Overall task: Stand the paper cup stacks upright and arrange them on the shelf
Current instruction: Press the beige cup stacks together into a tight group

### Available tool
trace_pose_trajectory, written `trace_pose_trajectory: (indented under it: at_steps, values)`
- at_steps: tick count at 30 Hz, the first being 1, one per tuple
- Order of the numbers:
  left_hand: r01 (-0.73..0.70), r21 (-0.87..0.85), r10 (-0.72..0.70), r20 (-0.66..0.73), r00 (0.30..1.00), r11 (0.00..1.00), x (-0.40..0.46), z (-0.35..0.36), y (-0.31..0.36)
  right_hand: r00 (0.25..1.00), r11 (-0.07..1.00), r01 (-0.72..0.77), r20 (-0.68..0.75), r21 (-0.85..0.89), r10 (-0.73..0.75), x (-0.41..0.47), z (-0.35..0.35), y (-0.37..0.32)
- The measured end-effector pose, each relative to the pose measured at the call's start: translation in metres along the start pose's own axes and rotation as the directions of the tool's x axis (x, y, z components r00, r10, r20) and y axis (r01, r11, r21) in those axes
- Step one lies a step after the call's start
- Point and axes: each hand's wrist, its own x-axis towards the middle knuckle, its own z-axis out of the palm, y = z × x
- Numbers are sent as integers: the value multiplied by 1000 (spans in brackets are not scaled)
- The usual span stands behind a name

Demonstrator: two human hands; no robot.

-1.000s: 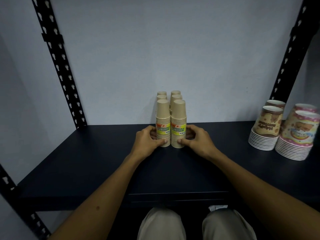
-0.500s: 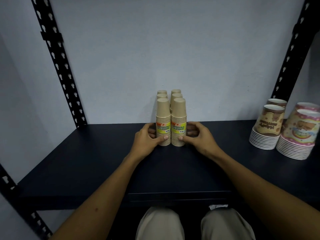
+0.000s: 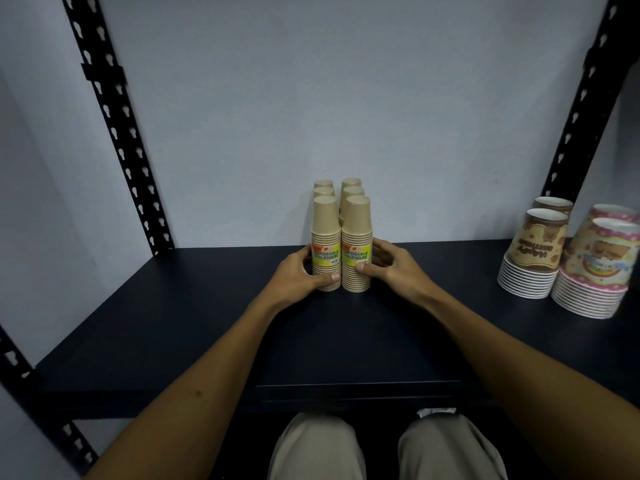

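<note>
Head view: dark navy shelf board (image 3: 173, 323) filling the lower half, matte, front lip running across at 6 o'clock. Pale blue-grey wall (image 3: 329, 98) behind. Black slotted uprights (image 3: 117, 133) leaning in at 10 o'clock and 2 o'clock, another fragment at 8 o'clock. Beige trouser knees (image 3: 318, 445) below the board's edge at 6 o'clock.

At centre, brown paper cup stacks (image 3: 325, 237) standing upright, cups mouth down, set in two files side by side running back toward the wall; three bases visible in each file, the files touching or nearly so. Front pair wrapped with yellow-green labels reading "DISPOSABLE TABLEWARE", stacked rims showing as fine ridges beneath.

Left hand (image 3: 294, 275) at 9 o'clock of the group, fingers curled round the side of the front left stack, thumb pressed across its lower front. Right hand (image 3: 394, 268) at 3 o'clock of the group, fingers curled against the side of the front right stack, thumb laid on its lower front. Both forearms reaching in from 7 and 5 o'clock.

At 3 o'clock on the board, well apart from the brown group, printed cup stacks (image 3: 533, 258): brown bear-patterned ones nearer, pink ones (image 3: 595, 268) beside them at the frame edge, likewise mouth down.
</note>
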Motion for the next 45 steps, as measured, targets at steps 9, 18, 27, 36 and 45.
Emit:
trace_pose_trajectory:
  at_steps: [9, 18, 27, 36, 45]
  values:
    - [-6, -53, 4, -35, 999, 999, -2, 1, -2, 998, 999, 41, -47, 20, -40, -2, 3, 1]
    - [-20, -34, 18, -58, 998, 999, -9, 5, -4, 997, 991, 67, -41, -112, -72, -8, 8, 8]
    - [-56, 72, 63, -96, 993, 996, -13, 9, -1, 993, 961, 83, -55, -263, -101, -11, 11, 8]
    - [-46, 100, 56, -100, 993, 994, -11, 9, -4, 993, 946, 80, -63, -313, -105, -14, 12, 6]
    - [-69, 159, 82, -79, 993, 985, -12, 11, -6, 980, 911, 117, -101, -396, -170, -14, 13, 4]
